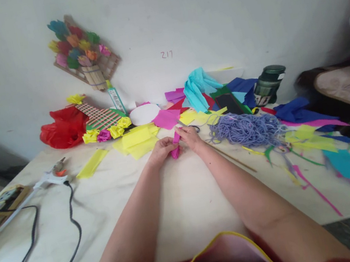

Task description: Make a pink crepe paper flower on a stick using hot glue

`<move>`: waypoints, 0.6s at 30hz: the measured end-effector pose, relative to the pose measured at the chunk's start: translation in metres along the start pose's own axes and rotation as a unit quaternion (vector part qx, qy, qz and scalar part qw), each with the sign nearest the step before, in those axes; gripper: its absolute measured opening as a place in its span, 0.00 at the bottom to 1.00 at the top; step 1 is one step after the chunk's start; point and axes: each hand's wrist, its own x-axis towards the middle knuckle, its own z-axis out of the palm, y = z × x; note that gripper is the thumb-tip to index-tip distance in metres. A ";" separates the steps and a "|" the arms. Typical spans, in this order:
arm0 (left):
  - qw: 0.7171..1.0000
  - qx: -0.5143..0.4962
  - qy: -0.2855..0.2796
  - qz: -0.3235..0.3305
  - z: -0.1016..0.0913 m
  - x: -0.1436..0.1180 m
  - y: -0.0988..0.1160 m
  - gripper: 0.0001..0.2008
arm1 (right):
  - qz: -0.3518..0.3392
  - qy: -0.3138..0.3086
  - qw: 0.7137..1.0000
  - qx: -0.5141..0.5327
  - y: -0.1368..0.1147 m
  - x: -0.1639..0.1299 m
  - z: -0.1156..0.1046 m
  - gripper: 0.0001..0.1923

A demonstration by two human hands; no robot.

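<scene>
The fingers of the left hand (161, 150) and right hand (190, 136) are clamped together on a pink paper strip (175, 144), held just above the counter (181, 202). Yellow paper sheets (137, 140) lie just beyond the hands; a purple yarn pile (245, 130) lies to the right.

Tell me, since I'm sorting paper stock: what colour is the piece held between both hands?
Bright pink paper piece, pinched between the left hand and right hand; head view.
</scene>
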 end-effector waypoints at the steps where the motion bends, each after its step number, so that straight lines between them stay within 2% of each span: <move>1: 1.000 0.003 0.001 0.001 0.000 0.000 0.000 0.13 | 0.006 0.004 1.000 0.020 -0.001 0.000 0.000 0.23; 7: 0.999 0.030 -0.002 0.010 0.000 0.000 -0.001 0.12 | 0.040 0.013 0.994 0.105 -0.007 -0.004 0.000 0.20; 13: 1.000 0.018 0.007 0.005 0.000 0.000 -0.001 0.12 | 0.030 0.017 0.998 0.057 -0.004 -0.002 0.000 0.22; 18: 1.000 -0.003 0.008 -0.009 0.003 -0.002 0.002 0.14 | 0.026 0.026 0.997 0.061 -0.004 -0.002 0.001 0.23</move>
